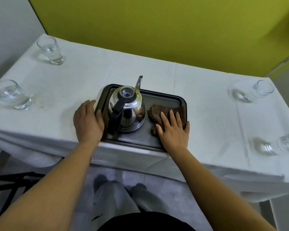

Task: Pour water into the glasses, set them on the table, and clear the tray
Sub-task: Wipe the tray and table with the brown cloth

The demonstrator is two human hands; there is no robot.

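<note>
A dark metal tray (pixel 163 97) lies at the near middle of the table. On its left half stands a shiny steel kettle (pixel 132 109) with a black handle and a thin spout pointing away from me. A brown cloth (pixel 158 112) lies on the tray's right half. My left hand (pixel 88 121) grips the tray's left rim, thumb over the edge. My right hand (pixel 173 129) rests flat on the cloth with fingers spread. Several glasses with water stand on the table: two at the left (pixel 50 50) (pixel 11 95) and two at the right (pixel 255 92) (pixel 280 145).
The table (pixel 198 84) is covered by a white cloth that hangs over the near edge. A green wall stands right behind it. A black frame (pixel 10 182) stands on the floor at the lower left. My legs and feet are below the table edge.
</note>
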